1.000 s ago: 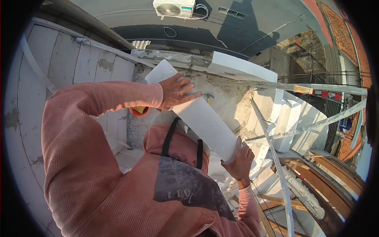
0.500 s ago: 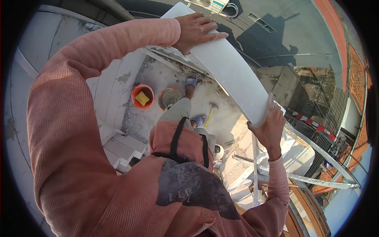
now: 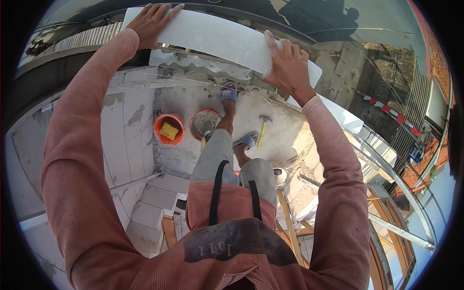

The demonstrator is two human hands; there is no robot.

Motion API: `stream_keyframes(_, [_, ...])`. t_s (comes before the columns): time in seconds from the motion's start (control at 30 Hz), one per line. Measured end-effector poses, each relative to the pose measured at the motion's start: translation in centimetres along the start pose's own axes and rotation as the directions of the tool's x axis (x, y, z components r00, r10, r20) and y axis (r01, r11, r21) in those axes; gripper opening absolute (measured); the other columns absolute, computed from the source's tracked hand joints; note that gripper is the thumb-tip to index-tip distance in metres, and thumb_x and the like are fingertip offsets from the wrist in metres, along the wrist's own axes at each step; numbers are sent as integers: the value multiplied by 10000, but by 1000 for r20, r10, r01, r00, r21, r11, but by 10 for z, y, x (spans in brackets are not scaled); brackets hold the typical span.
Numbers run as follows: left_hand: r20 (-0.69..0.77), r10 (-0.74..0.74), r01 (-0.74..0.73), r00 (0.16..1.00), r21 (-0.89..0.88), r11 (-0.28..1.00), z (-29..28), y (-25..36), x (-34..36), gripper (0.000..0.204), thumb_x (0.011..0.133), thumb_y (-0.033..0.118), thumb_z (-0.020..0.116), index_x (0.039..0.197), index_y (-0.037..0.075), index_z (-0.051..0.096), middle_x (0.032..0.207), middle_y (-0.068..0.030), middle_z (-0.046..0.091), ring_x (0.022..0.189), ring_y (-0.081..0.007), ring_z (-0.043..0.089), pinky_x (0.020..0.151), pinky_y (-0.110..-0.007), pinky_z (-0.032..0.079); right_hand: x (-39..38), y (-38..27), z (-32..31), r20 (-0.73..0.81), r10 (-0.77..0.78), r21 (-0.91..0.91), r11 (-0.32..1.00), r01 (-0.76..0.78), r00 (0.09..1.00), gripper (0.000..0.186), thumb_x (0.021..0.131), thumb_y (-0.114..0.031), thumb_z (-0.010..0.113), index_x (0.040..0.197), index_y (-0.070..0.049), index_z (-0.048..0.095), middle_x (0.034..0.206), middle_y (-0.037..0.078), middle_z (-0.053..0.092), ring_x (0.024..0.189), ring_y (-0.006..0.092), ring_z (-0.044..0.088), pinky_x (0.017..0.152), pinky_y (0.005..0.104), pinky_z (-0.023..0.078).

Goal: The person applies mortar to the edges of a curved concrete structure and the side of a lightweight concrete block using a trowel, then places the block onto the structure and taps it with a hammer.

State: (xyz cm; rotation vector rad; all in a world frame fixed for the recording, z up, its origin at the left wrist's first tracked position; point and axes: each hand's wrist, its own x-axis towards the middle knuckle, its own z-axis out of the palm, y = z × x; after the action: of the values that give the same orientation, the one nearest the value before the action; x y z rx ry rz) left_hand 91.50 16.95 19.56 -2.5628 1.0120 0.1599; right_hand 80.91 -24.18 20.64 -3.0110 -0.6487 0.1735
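Note:
A long white lightweight wall block [image 3: 217,37] spans the far side, lying nearly crosswise between my two hands. My left hand [image 3: 153,25] grips its left end, fingers over the top. Closer to the right end, my right hand [image 3: 289,67] clasps the block with fingers spread over its face. Just below and nearer to me runs a low wall with grey mortar [image 3: 208,65] smeared on it. Whether the block rests on that wall or hangs above it I cannot tell. A thin string is stretched along the wall's near side.
By my feet stand an orange bucket [image 3: 178,140] with a yellow sponge [image 3: 168,130] inside and a bucket of grey mortar [image 3: 205,123]. A hammer [image 3: 263,131] with a yellow handle lies on the floor. Metal rails [image 3: 401,181] are at right; stacked blocks [image 3: 150,205] are at lower left.
The block has swung from a steep slant to nearly crosswise, its left end moving left. Both hands have gone with it, my left hand leftward and my right hand up and to the left.

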Motion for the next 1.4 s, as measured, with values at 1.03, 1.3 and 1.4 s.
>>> stream_keyframes(1.03, [293, 140, -59, 946, -270, 961, 149, 94, 8, 1236, 594, 199, 904, 1583, 39, 181, 1395, -218, 438, 1300, -424, 443, 1177, -538, 299, -41, -18, 188, 106, 143, 163, 974, -159, 984, 601, 987, -206, 573, 1563, -229, 406, 1360, 145, 561, 1274, 362, 512, 1076, 630, 358])
stream_keyframes(1.3, [264, 131, -50, 956, -293, 955, 162, 110, 3, 1128, 649, 227, 861, 1559, 10, 231, 1406, -234, 440, 1317, -434, 435, 1167, -542, 300, -47, -6, 198, 76, 108, 189, 974, -121, 991, 715, 940, -136, 618, 1597, -220, 348, 1386, 170, 541, 1268, 388, 524, 1076, 623, 366])
stream_keyframes(1.4, [209, 150, -76, 966, -325, 943, 166, 116, -1, 1019, 715, 277, 816, 1534, -30, 291, 1425, -236, 446, 1342, -427, 427, 1161, -539, 295, -49, -5, 200, 114, 100, 178, 977, -119, 988, 706, 949, -133, 610, 1598, -216, 345, 1387, 171, 543, 1271, 386, 522, 1083, 622, 361])
